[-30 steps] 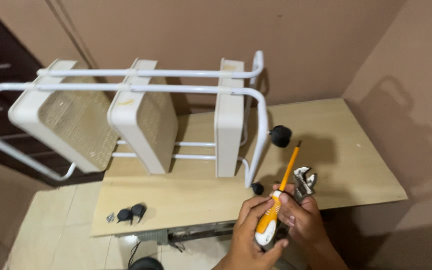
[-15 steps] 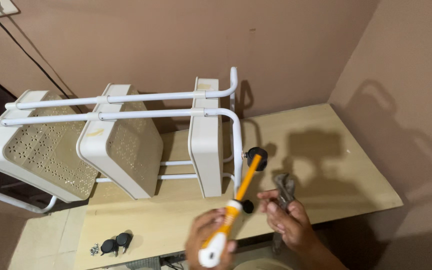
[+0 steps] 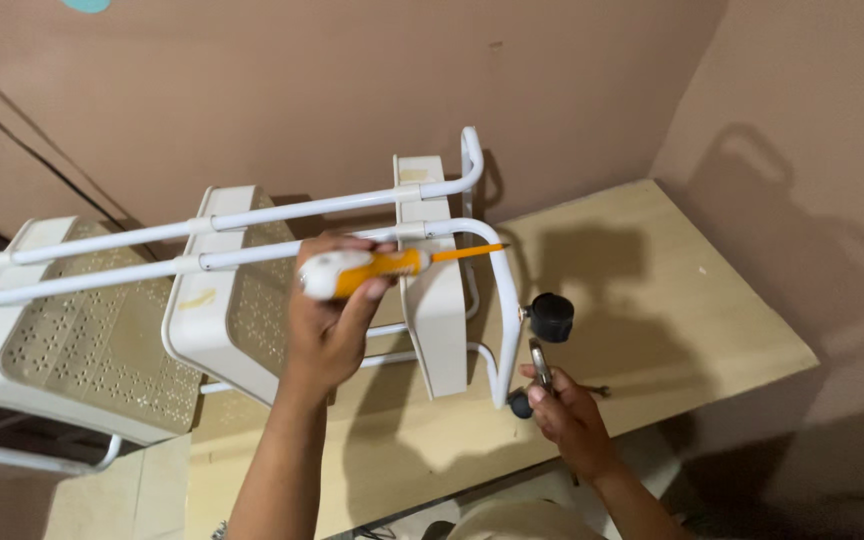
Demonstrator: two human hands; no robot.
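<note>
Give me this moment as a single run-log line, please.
left hand: holds screwdriver | right hand: holds wrench near caster

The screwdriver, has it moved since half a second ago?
Yes. The screwdriver, in the left hand, has gone up from low beside the caster to lie level against the cart's upper rail.

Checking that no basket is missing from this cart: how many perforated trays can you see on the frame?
3. The left tray sits at the frame's far end, the middle tray is behind the left hand, the right tray stands edge-on near the castors.
</note>
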